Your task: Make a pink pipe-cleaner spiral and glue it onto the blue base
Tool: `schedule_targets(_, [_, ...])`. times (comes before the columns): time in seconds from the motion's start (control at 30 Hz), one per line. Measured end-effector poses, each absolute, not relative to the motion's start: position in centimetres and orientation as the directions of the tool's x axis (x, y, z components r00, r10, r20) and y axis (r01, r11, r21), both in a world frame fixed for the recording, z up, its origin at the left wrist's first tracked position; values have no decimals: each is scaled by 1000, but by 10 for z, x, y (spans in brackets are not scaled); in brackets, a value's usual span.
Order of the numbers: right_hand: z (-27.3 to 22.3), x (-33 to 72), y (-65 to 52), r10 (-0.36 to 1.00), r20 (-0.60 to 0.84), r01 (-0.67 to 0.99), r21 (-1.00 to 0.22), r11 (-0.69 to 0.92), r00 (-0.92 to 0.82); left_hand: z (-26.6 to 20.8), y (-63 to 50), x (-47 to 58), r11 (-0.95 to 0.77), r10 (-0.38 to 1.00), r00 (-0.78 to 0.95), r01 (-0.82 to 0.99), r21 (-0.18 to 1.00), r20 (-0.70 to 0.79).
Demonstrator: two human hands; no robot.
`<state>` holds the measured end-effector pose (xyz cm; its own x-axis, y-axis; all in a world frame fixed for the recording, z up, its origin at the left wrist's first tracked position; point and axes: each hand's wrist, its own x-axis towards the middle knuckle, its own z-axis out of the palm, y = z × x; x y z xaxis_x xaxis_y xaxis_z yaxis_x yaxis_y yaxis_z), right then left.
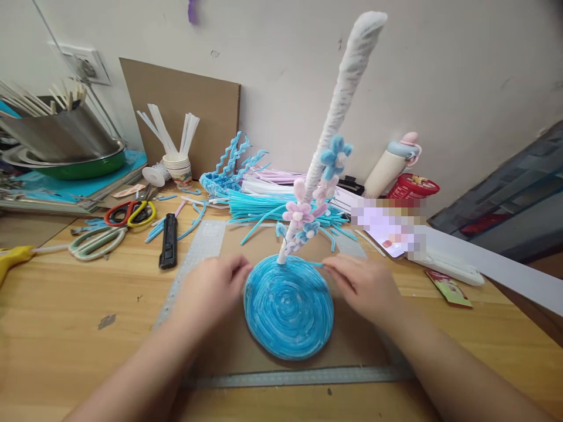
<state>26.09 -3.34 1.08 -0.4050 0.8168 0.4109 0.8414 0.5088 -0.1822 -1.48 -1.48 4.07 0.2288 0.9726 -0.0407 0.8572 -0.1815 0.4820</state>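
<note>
A round disc of tightly coiled blue pipe cleaner (288,310) rests on the brown board. From its back edge rises a slanting stem wrapped in white pipe cleaner (338,108), with pink and blue fuzzy flowers (299,214) around its lower half. My right hand (367,287) pinches a thin blue pipe cleaner (315,264) at the disc's upper right edge. On the other side, my left hand (217,284) is closed, its fingertips at the disc's upper left rim. Whatever lies between those fingertips is hidden.
Behind the disc lie bundled blue pipe cleaners (268,208). A black utility knife (168,241), scissors (97,241) and a yellow glue gun (15,258) are on the left. To the right are a phone (382,231), a bottle (389,167) and a red tub (411,186).
</note>
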Motion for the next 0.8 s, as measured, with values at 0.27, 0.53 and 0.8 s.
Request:
schedule_targets(0.27, [-7, 265, -18, 965, 186, 848, -466, 250, -183, 25, -12, -21, -284, 942, 333, 849, 445, -34])
schedule_targets(0.53, [-15, 244, -26, 973, 122, 809, -541, 231, -196, 19, -21, -21, -481, 822, 551, 808, 341, -147])
schedule_targets(0.8, [-14, 243, -12, 925, 316, 787, -506, 353, -211, 14, -14, -23, -491, 837, 542, 804, 335, -76])
